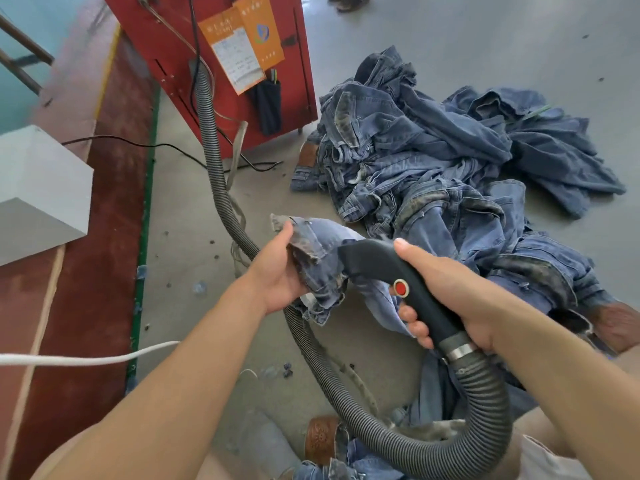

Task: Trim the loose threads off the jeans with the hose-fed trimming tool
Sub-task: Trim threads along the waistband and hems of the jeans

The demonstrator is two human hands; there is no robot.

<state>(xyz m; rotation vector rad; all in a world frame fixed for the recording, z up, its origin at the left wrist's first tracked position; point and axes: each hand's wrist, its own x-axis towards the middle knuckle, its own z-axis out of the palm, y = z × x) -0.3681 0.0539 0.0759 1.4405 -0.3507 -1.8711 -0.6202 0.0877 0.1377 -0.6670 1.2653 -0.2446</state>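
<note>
Left hand: the left hand (277, 271) grips a bunched fold of the jeans (320, 261), thumb on top of the cloth and fingers curled beneath it, holding the fold up above the floor (485, 46).
Right hand: the right hand (446, 292) is wrapped around the handle of the trimming tool (398, 271), thumb lying along the top of the black body, fingertips showing under it just below the red button (400, 288).
Trimming tool: black and curved, its front end pressed into the jeans fold just right of the left hand; a metal clamp (460, 349) joins its rear end to the hose.
Hose: the grey ribbed hose (485, 403) drops from the tool's rear, loops low in front of the person, passes under the left hand and climbs to the red machine (294, 98).
Jeans in hand: blue denim, rumpled, hanging from the left hand down past the tool toward the person's lap.
Jeans pile: a heap of blue jeans (433, 168) lies on the floor beyond the tool, just right of the red machine.
Red machine: stands on the floor beyond the left hand, with orange cards (242, 43) hanging on its side.
White cord: a white cord (86, 358) runs in from the left edge, behind the left forearm.
Grey box: a pale grey box (38, 188) sits left of the red machine.
</note>
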